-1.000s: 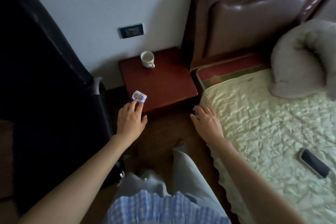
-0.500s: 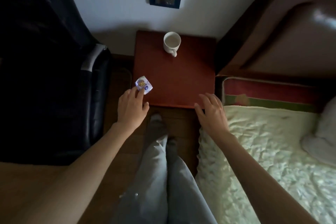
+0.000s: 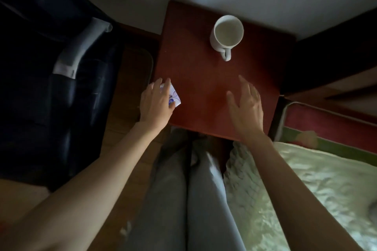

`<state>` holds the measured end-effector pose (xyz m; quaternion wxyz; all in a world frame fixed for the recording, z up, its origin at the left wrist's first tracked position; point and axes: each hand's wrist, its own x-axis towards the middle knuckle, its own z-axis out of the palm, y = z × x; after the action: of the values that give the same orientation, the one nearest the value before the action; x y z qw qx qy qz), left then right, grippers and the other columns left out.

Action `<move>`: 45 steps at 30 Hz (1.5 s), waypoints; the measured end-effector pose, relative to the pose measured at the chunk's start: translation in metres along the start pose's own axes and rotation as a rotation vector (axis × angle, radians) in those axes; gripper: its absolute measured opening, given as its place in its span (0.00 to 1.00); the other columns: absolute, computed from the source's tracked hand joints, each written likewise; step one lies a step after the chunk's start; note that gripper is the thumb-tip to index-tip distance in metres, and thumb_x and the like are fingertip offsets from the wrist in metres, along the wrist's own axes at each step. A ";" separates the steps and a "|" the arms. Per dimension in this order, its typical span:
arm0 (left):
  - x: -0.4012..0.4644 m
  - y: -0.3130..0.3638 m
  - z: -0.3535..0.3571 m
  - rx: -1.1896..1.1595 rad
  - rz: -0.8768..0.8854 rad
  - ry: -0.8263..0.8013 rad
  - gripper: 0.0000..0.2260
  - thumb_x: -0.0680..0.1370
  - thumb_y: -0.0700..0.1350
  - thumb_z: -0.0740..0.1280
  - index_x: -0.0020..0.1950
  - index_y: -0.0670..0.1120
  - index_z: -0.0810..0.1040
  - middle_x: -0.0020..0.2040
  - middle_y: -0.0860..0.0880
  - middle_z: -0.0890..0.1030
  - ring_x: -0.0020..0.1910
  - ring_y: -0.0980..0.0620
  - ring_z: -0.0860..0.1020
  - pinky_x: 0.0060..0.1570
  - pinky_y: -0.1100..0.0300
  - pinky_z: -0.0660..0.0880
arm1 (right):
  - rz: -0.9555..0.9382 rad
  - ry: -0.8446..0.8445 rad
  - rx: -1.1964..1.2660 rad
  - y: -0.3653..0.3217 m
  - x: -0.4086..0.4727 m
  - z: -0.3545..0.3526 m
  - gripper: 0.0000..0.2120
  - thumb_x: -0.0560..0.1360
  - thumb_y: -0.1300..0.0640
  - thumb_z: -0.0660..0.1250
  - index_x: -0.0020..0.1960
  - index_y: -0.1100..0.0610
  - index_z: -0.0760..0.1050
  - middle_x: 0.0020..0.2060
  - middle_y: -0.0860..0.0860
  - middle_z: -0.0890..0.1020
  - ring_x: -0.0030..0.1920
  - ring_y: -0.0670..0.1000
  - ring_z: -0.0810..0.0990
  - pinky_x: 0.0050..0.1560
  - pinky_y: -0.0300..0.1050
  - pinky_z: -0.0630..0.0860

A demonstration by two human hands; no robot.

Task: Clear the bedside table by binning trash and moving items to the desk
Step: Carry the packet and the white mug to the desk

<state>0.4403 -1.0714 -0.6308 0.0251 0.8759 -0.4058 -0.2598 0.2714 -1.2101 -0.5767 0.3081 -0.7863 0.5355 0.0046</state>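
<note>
Just one camera here, worn on the person's head, pointing forward and steeply down so it's nearly a top-down look. It sits close over the bedside table (image 3: 204, 91), which fills the middle of the shot, with the wall across the top edge. Both forearms come in from the bottom corners, and the person's legs run straight up the bottom centre. Wide-angle lens, so the edges bend: a dark chair (image 3: 51, 87) fills the left side and the bed (image 3: 306, 189) the lower right
</note>
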 end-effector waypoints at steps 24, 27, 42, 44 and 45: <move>0.005 0.027 0.030 -0.530 -0.133 0.318 0.15 0.70 0.42 0.68 0.57 0.45 0.78 0.51 0.45 0.79 0.48 0.46 0.78 0.45 0.49 0.77 | 0.008 0.187 0.263 0.004 0.107 0.030 0.09 0.70 0.52 0.71 0.47 0.55 0.80 0.44 0.49 0.82 0.43 0.48 0.79 0.43 0.41 0.71; -0.002 0.034 0.020 -0.557 -0.131 0.390 0.13 0.70 0.42 0.68 0.54 0.46 0.79 0.50 0.46 0.79 0.47 0.47 0.79 0.43 0.49 0.77 | 0.039 0.212 0.286 0.000 0.110 0.024 0.08 0.69 0.51 0.71 0.45 0.54 0.80 0.41 0.48 0.83 0.41 0.46 0.79 0.43 0.42 0.73; -0.130 0.043 -0.102 -0.716 -0.361 0.612 0.13 0.69 0.37 0.73 0.53 0.46 0.79 0.51 0.48 0.79 0.49 0.51 0.78 0.50 0.56 0.76 | -0.467 -0.166 0.137 -0.065 0.024 -0.078 0.07 0.70 0.55 0.72 0.47 0.55 0.80 0.39 0.41 0.78 0.43 0.50 0.79 0.45 0.46 0.74; -0.157 0.042 -0.117 -0.745 -0.433 0.647 0.14 0.70 0.37 0.73 0.54 0.46 0.79 0.51 0.49 0.79 0.49 0.56 0.77 0.51 0.66 0.74 | -0.515 -0.198 0.158 -0.084 0.000 -0.091 0.07 0.70 0.56 0.72 0.47 0.55 0.80 0.38 0.40 0.77 0.42 0.49 0.78 0.45 0.47 0.75; -0.172 0.040 -0.124 -0.754 -0.472 0.662 0.14 0.70 0.38 0.73 0.54 0.46 0.79 0.51 0.50 0.79 0.49 0.58 0.76 0.51 0.72 0.71 | -0.536 -0.221 0.156 -0.093 -0.011 -0.097 0.07 0.71 0.55 0.72 0.47 0.55 0.80 0.39 0.41 0.78 0.43 0.48 0.78 0.46 0.48 0.75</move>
<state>0.3788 -0.9945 -0.4387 0.4044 0.9082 -0.0477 -0.0965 0.3146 -1.2263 -0.4499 0.4142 -0.8684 0.2709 -0.0324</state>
